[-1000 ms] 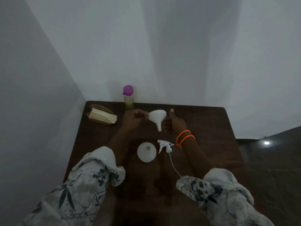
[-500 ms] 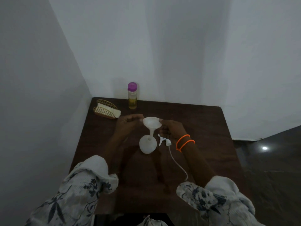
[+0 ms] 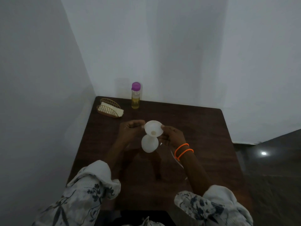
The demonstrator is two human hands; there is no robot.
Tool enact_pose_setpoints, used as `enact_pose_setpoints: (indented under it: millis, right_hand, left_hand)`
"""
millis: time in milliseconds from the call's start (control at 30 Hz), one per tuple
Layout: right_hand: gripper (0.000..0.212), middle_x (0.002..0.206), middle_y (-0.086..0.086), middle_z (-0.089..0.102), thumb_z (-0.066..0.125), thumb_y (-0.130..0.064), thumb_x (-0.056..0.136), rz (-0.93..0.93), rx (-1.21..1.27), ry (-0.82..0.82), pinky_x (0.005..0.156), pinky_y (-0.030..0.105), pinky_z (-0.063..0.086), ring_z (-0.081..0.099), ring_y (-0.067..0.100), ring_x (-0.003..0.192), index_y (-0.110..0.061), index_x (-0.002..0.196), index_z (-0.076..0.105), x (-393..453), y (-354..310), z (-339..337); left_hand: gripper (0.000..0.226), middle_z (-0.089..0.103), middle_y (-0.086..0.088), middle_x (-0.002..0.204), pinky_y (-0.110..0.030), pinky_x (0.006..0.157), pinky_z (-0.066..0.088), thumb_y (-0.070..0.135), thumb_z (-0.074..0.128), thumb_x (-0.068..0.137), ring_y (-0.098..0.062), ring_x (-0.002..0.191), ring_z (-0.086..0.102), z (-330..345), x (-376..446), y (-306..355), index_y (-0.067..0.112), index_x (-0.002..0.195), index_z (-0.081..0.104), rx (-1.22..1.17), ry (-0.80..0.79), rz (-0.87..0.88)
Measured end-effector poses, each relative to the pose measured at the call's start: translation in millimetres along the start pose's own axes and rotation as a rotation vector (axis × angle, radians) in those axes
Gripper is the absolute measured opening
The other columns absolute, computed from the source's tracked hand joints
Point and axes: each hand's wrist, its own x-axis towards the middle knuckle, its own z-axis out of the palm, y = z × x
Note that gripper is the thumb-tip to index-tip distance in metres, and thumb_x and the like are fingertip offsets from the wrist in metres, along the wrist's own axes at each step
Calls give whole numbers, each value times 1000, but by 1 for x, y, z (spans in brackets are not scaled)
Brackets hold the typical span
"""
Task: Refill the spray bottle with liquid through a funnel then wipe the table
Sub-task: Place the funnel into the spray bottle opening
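A white funnel (image 3: 153, 129) sits upright with its spout in the neck of the white spray bottle (image 3: 149, 145), which stands near the middle of the dark bench (image 3: 203, 128). The left hand (image 3: 131, 130) and right hand (image 3: 172, 136) each pinch the funnel's rim from opposite sides, fingers curled on it. A purple-capped bottle of yellow liquid (image 3: 135, 95) stands at the far edge, a napkin holder (image 3: 109, 108) in the far left corner.
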Motion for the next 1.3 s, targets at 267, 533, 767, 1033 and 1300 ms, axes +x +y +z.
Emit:
enact_pose_setpoints:
  millis: [267,533,767,1033,1300]
  right_hand:
    - [16,87,24,67,76,-18,87,26,-46,1,61,34,60,68,25,66,-5,96,74,3,4,-1]
    - [28,115,30,67,78,-25,84,78,-107,-41,70,37,60,69,27,80,-6,104,73,9,15,-10]
    - [49,106,20,73,76,-49,82,79,-149,-49,65,33,58,71,27,85,-8,109,72,17,16,-15]
    - [37,74,12,67,72,-36,89,-74,-267,31,56,27,56,67,21,69,1,84,71,55,-2,2]
    - [26,70,9,69,79,-33,83,-145,-529,-32,51,26,53,63,16,60,-8,88,74,151,-28,43]
  left_hand:
    - [25,80,3,103,-35,89,61,3,79,84,-14,104,75,-1,3,-3,22,100,79,46,3,16]
    - [24,80,0,105,-47,92,61,7,85,79,-19,104,75,-4,1,-14,20,100,80,43,-19,-85]
    - [26,79,-3,106,-46,93,60,1,81,81,-22,105,74,-12,8,-14,18,100,79,-21,31,-137]
    - [24,78,-2,110,-48,101,57,7,79,86,-20,110,72,-29,54,-17,22,104,78,-44,79,-219]
    - [22,76,4,107,-44,99,58,15,81,86,-15,105,71,-33,130,-13,26,105,75,142,202,-222]
